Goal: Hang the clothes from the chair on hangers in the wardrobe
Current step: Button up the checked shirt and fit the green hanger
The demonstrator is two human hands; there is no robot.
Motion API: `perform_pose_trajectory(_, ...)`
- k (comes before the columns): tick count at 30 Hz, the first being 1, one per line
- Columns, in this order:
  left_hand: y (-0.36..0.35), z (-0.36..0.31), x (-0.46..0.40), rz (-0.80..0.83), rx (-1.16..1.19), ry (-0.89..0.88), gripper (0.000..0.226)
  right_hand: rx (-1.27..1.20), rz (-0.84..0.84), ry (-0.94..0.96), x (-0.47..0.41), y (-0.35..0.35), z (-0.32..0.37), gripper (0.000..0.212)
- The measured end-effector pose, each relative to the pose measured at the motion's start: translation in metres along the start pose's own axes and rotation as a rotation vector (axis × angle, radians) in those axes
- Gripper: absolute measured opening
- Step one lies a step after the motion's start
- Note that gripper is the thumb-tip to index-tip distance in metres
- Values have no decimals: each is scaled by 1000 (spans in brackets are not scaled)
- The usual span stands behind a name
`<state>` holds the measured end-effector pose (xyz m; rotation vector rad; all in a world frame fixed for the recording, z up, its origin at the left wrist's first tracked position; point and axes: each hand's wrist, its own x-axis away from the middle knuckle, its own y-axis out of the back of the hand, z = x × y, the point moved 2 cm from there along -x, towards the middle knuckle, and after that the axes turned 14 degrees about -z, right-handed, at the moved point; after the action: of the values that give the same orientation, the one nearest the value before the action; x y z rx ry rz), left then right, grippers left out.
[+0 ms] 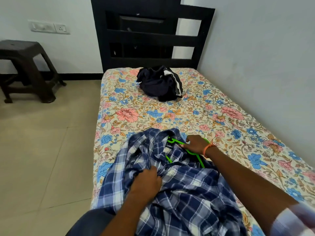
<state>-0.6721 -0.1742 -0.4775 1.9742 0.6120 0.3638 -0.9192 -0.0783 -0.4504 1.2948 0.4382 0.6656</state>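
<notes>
A blue and white plaid shirt (pixel 184 188) lies crumpled on the near end of the bed (pixel 221 116). A bright green plastic hanger (pixel 177 142) sits partly inside the shirt near its collar. My right hand (pixel 196 143) grips the hanger's upper part, an orange band on its wrist. My left hand (pixel 146 181) clutches a fold of the shirt's fabric on the left side. A dark bundle of clothes (pixel 160 84) with white stripes lies near the head of the bed.
A dark headboard (pixel 150 36) stands against the white wall. A dark brown plastic stool (pixel 25 68) stands on the tiled floor (pixel 42 142) at the left. A switch plate (pixel 49 27) is on the wall. No wardrobe is in view.
</notes>
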Motion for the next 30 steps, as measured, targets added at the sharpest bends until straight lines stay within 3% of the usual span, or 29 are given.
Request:
perform_pose_trajectory(6, 0, 2, 7, -53, -38, 3, 38, -3, -45, 73, 11, 14, -11, 55)
perform_pose_trajectory(9, 1, 4, 8, -66, -69, -4, 41, -238, -54, 74, 18, 17, -5, 44)
perform_pose_trajectory(12, 0, 5, 10, -58, -126, -19, 40, -188, 5, 102, 24, 10, -3, 26)
perform_pose_trajectory(14, 0, 6, 10, -52, -135, -11, 40, -151, -134, 200, 30, 10, -2, 28)
perform_pose_trajectory(16, 0, 5, 10, -51, -127, -8, 40, -254, -422, 204, 37, 14, -6, 24)
perform_pose_trajectory(18, 0, 6, 10, -49, -113, 6, 40, -338, -667, 39, 49, 18, -14, 15)
perform_pose_trajectory(19, 0, 7, 9, -50, -107, 13, 39, -385, -680, -78, 55, 19, -19, 9)
perform_pose_trajectory(21, 0, 6, 9, -53, -97, 22, 39, -427, -422, -265, 61, 11, -28, 23)
perform_pose_trajectory(23, 0, 5, 10, -51, -84, 32, 38, -376, -112, -315, 66, -4, -32, 42)
perform_pose_trajectory(25, 0, 5, 10, -49, -74, 44, 38, -414, -49, -323, 68, -12, -36, 38)
perform_pose_trajectory(27, 0, 6, 10, -52, -63, 55, 37, -619, -42, -377, 69, -13, -41, 18)
perform_pose_trajectory(30, 0, 8, 11, -58, -42, 64, 34, -798, 37, -435, 74, -9, -48, 17)
